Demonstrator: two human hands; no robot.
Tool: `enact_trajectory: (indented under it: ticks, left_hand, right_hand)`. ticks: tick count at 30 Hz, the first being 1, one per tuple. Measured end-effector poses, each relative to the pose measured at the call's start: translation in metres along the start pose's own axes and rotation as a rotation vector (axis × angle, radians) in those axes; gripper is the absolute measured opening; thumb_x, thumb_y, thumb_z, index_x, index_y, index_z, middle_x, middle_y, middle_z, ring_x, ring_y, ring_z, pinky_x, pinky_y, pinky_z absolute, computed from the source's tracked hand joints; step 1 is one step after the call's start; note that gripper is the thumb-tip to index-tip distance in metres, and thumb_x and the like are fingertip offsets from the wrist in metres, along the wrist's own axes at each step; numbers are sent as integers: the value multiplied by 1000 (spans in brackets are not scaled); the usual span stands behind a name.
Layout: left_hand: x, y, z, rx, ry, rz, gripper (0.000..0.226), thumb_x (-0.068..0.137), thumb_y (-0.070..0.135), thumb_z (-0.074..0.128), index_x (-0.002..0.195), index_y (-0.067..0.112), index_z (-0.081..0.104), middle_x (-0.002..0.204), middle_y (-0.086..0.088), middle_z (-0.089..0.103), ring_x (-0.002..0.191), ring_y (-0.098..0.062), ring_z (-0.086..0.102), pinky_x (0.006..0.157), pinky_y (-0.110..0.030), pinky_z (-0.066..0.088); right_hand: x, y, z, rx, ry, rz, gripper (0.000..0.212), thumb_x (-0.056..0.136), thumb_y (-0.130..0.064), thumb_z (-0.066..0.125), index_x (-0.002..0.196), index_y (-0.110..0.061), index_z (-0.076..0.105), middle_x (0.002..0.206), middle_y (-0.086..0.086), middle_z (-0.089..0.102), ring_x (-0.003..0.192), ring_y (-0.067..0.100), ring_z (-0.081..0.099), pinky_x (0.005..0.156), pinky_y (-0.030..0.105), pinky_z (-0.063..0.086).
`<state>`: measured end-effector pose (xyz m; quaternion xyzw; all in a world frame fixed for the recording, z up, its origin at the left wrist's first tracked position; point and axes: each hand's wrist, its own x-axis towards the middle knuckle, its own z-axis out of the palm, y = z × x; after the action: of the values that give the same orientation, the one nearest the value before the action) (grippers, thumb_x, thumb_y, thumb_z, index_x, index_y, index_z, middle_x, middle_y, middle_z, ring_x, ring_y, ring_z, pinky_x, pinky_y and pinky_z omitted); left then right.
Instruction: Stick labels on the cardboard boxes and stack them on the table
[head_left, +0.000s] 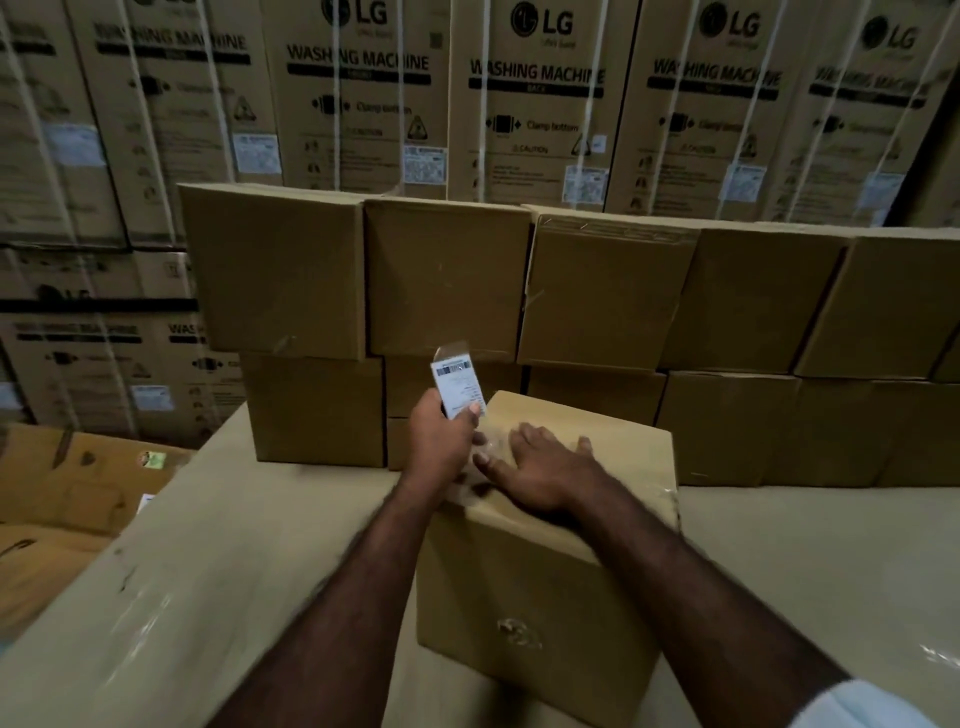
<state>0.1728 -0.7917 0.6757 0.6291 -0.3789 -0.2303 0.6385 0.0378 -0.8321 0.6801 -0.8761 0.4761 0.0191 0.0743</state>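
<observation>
One box (535, 587): mid-table (208, 545), top face up, no label seen on it yet.
Label (458, 387): thin, floppy; left hand (441, 441) pinches its lower end, just above box's far-L corner.
Right hand (540, 467): fingers flat on box top, nothing gripped.
Handling: prob. light, stiff; lift by opp. sides.
Room: stacked boxes (447, 275) close behind; table open L & R.

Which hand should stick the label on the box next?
Probably the left hand. It already pinches the label just above the top of the box. The right hand lies flat on that top and holds nothing, so it seems better suited to steadying the box.
</observation>
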Motion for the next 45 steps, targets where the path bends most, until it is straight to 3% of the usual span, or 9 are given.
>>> enact_trajectory:
  ticks: [5,9,13,19,24,32,37,41,45]
  left_hand:
    - [0,2,-1,-15,64,17,30,95,13,63,125,7,57,113,-3,65,96,-16,65,55,-12,45]
    - [1,1,10,19,-15,3,29,95,15,62,123,10,56,114,-4,67,90,-17,68,58,-21,50]
    - [6,-1,14,55,-14,14,26,93,14,65,118,10,57,115,-9,68,100,-24,67,73,-35,58]
    - [-1,-2,16,24,10,27,20,94,15,64,111,16,56,112,-4,66,99,-22,67,80,-45,61]
    - [-1,-6,21,68,-20,33,23,94,19,64,115,17,56,109,-2,67,84,-15,69,68,-39,61]
    - [-5,-3,15,22,17,-24,24,96,15,62,118,10,59,105,-2,66,79,-11,64,54,-21,45]
    - [-9,4,22,-39,22,-31,22,96,8,60,116,-1,63,105,-13,69,71,-12,61,47,-14,45]
    - [-4,9,21,-72,-26,-129,23,98,17,59,114,1,66,104,-15,71,71,-20,65,45,-22,44]
    - [-5,8,20,-117,-118,-277,26,99,29,58,109,6,64,100,-15,71,83,-30,70,64,-38,57]
  right_hand:
    - [-39,4,1,-73,40,-44,91,86,-82,6,157,-26,17,166,-2,11,152,16,11,118,60,-4]
    - [-55,27,1,-112,45,-12,80,89,-79,9,156,-35,16,165,-13,11,151,13,12,116,65,2]
    - [-34,17,-1,-104,37,3,86,89,-79,10,156,-27,17,165,-5,11,151,17,12,116,64,6]
    - [-53,14,6,89,83,-248,57,101,-60,25,149,-32,38,157,-5,38,140,19,36,114,44,29]
    - [-64,50,5,170,139,-124,64,92,-74,26,139,-38,51,146,-17,49,133,7,47,107,40,41]
    - [-40,10,-4,-29,43,-130,60,100,-60,26,146,-25,43,153,2,42,136,22,42,115,44,29]
    - [-89,42,-4,103,134,-84,44,98,-59,40,137,-42,52,145,-15,51,134,13,45,114,44,29]
    - [-111,84,3,31,135,282,73,83,-84,28,145,-46,37,156,-11,33,145,19,28,113,58,23]
    - [-116,102,14,417,143,566,116,71,-90,46,158,-21,10,161,10,17,141,33,35,106,46,41]
